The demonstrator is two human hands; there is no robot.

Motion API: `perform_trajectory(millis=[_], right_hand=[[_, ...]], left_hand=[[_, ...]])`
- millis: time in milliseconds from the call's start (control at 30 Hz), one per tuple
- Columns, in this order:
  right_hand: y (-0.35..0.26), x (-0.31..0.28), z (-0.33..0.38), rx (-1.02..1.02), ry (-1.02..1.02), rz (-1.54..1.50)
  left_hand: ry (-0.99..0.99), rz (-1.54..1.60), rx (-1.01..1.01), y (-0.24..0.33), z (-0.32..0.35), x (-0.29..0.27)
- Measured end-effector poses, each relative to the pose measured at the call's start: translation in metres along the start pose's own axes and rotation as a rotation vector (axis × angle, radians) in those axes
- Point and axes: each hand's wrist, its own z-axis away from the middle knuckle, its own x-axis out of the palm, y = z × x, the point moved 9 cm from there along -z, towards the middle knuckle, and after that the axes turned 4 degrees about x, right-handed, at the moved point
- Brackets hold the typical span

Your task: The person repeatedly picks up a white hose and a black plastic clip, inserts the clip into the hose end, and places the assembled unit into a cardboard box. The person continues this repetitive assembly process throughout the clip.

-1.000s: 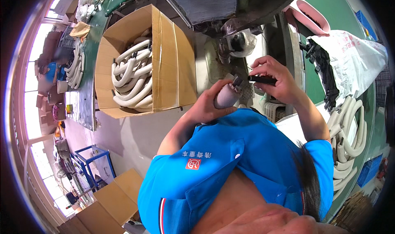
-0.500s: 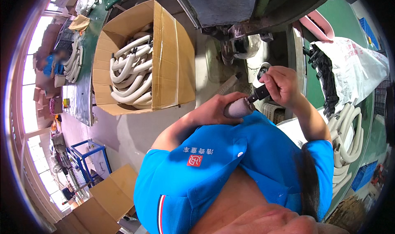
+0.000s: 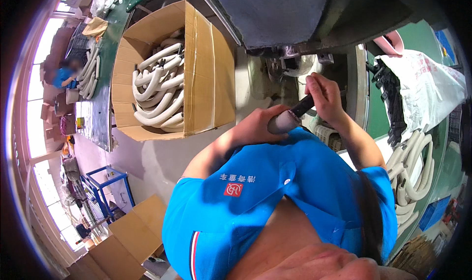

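My left hand is wrapped round a pale grey foam-covered tube, held close against my blue shirt. From the tube's end sticks a black flat plastic piece, its inner end hidden at the foam's mouth. My right hand is closed at the outer end of this black piece, thumb and fingers pressed together. How far the piece goes into the tube cannot be seen.
To the left stands an open cardboard box full of curved pale tubes. A dark machine hangs over the far side. On the right-hand green table lie a white sack, black plastic parts and more tubes.
My right hand has shifted slightly left, its fingers now higher beside the black piece. The tube in my left hand is tilted a little more. The view has moved slightly.
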Motion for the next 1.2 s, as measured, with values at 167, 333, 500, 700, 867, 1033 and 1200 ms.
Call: perform_trajectory(millis=[167, 333, 500, 700, 867, 1033, 1200], right_hand=[[0.038, 0.015, -0.038, 0.036, 0.040, 0.174], [0.045, 0.013, -0.070, -0.341, 0.253, 0.488], [0.077, 0.031, -0.104, -0.191, 0.107, 1.182], [0.097, 0.003, -0.101, 0.303, 0.106, 0.081], [0.163, -0.004, -0.119, 0.080, 0.052, 0.501], [0.211, 0.040, -0.128, -0.192, 0.096, 0.842], [0.233, 0.037, -0.128, -0.238, 0.145, 0.865]], left_hand=[[-0.019, -0.293, -0.016, -0.027, -0.017, -0.047], [-0.055, -0.546, -0.035, -0.010, -0.038, -0.103], [-0.112, -0.494, -0.047, -0.023, -0.059, -0.125], [-0.125, -0.432, -0.032, -0.037, -0.049, -0.115], [-0.216, -0.275, 0.015, -0.038, -0.043, -0.089], [-0.216, -0.270, -0.057, -0.043, -0.028, -0.083], [-0.182, -0.267, -0.087, -0.058, -0.008, -0.087]])
